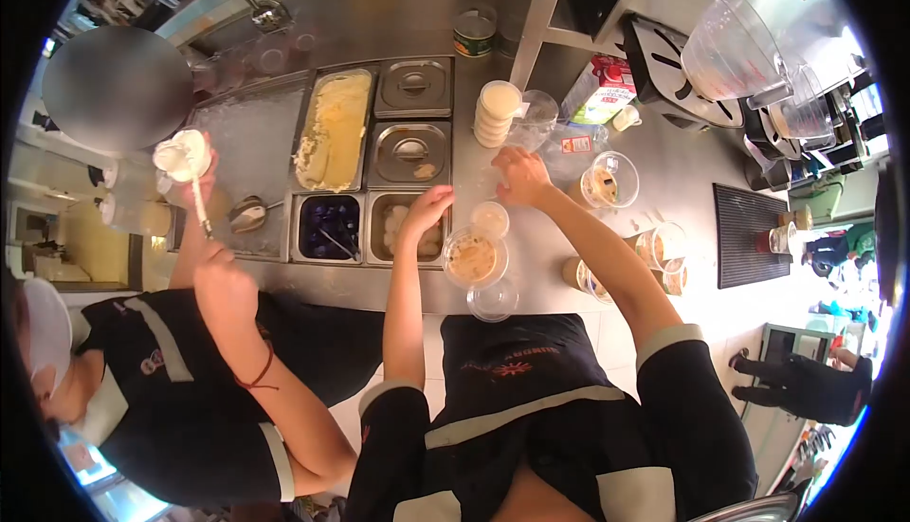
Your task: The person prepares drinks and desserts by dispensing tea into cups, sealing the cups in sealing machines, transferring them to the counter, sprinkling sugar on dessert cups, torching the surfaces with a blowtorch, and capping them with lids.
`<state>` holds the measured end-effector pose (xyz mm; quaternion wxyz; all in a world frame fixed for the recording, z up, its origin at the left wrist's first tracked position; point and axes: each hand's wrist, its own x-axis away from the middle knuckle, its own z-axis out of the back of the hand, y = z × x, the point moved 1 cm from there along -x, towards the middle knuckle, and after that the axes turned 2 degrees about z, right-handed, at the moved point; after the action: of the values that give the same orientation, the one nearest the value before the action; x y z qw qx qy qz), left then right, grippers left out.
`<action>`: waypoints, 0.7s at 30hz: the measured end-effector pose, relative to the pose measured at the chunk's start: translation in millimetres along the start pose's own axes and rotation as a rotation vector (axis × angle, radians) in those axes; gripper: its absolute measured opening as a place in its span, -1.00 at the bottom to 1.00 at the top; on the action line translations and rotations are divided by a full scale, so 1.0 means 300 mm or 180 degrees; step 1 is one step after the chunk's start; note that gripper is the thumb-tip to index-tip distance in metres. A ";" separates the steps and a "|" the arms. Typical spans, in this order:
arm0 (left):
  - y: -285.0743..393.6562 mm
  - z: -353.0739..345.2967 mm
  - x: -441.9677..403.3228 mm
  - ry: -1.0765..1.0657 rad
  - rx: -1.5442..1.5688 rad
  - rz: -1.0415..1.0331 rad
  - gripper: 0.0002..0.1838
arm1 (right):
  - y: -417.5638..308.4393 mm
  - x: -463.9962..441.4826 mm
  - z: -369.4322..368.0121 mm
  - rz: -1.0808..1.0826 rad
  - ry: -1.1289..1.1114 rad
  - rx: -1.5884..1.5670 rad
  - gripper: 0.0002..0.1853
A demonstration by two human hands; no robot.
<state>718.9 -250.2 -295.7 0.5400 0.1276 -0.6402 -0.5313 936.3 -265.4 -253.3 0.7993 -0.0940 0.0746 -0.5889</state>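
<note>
Over the lower edge of the metal bin of pale round pieces [391,228] is my left hand [428,213], its fingers bent; whether they hold anything is too small to tell. My right hand [519,176] reaches down to the counter with its fingers apart, just below a stack of pale round lids or cups [498,114]. Between my forearms stand a clear cup with a light, speckled filling [471,258] and a small pale round cup [490,220] touching its upper rim. A clear empty-looking lid or cup [493,300] lies nearest to me.
At left a co-worker holds a cup of white cream [182,156] and a utensil. Beyond lie a yellow ice cream tray [334,128], lidded bins [414,86] and a dark blue bin [329,226]. Filled cups [656,247], a carton [599,91] and a black mat [754,236] are at right.
</note>
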 end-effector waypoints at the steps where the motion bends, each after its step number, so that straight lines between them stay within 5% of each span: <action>1: -0.020 -0.003 -0.062 -0.0048 0.0020 0.0016 -0.58 | -0.002 -0.002 0.008 -0.0036 -0.0039 0.0012 -0.48; 4: -0.008 -0.019 -0.162 -0.0267 -0.0457 -0.0961 -0.49 | 0.019 -0.027 0.016 -0.0665 -0.0619 -0.0066 -0.41; 6: 0.046 -0.024 -0.178 0.0427 -0.2142 -0.1837 -0.36 | 0.042 -0.045 0.014 -0.1096 -0.1293 0.0176 -0.26; 9: 0.111 -0.061 -0.180 0.0193 -0.3147 -0.1865 -0.27 | 0.029 -0.041 0.019 -0.1332 -0.1792 0.0341 -0.11; 13: 0.142 -0.118 -0.215 0.0193 -0.4166 -0.2103 -0.27 | 0.037 -0.026 -0.041 -0.1505 -0.1878 0.0085 -0.15; 17: 0.173 -0.143 -0.220 0.0197 -0.4550 -0.1896 -0.30 | 0.065 -0.010 -0.075 -0.1389 -0.1485 -0.0290 -0.07; 21: 0.202 -0.092 -0.214 0.0596 -0.3511 -0.1967 -0.27 | 0.098 -0.002 -0.100 -0.1203 -0.1014 -0.0952 0.08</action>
<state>791.2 -193.5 -285.9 0.4019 0.0555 -0.1565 -0.9005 956.6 -258.1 -289.4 0.6542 -0.3143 0.0153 -0.6877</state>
